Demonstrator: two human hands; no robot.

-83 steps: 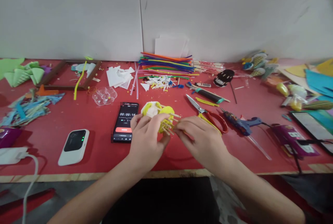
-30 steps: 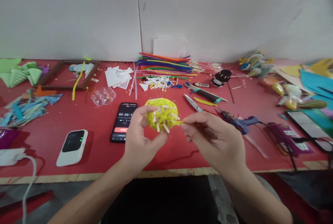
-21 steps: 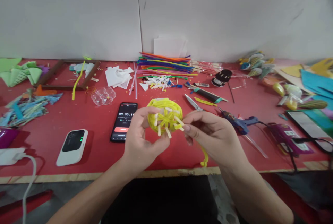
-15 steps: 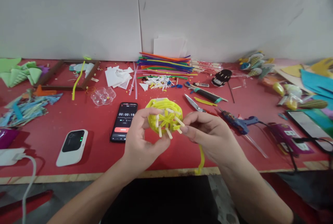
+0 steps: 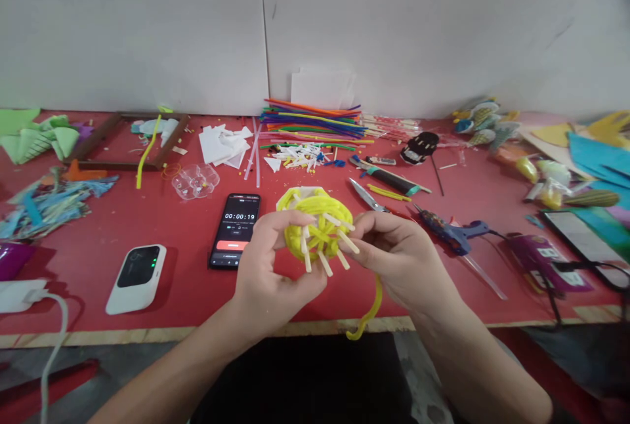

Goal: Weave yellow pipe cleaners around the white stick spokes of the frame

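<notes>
A small round basket-like piece (image 5: 322, 209) of yellow pipe cleaner, woven around several pale sticks, is held up above the table's front. My left hand (image 5: 278, 260) grips it from the left, thumb below and fingers along its upper side. The stick ends point toward me and down. At its right edge, my right hand (image 5: 394, 256) is closed in a pinch on the yellow pipe cleaner (image 5: 377, 302), close to the stick tips. The pipe cleaner's loose tail hangs below that hand and curls left at the end. The pinching fingertips partly hide the strand.
A phone with a running timer (image 5: 236, 230) and a white device (image 5: 136, 279) lie to the left. Scissors (image 5: 364, 194), pliers (image 5: 388, 178) and a glue gun (image 5: 453, 233) are at right. Coloured pipe cleaners (image 5: 312, 121) are piled by the wall.
The woven piece has tilted and shifted slightly right and down, its stick ends pointing lower. The pipe cleaner's hanging tail has swung left. Both hands keep their grip.
</notes>
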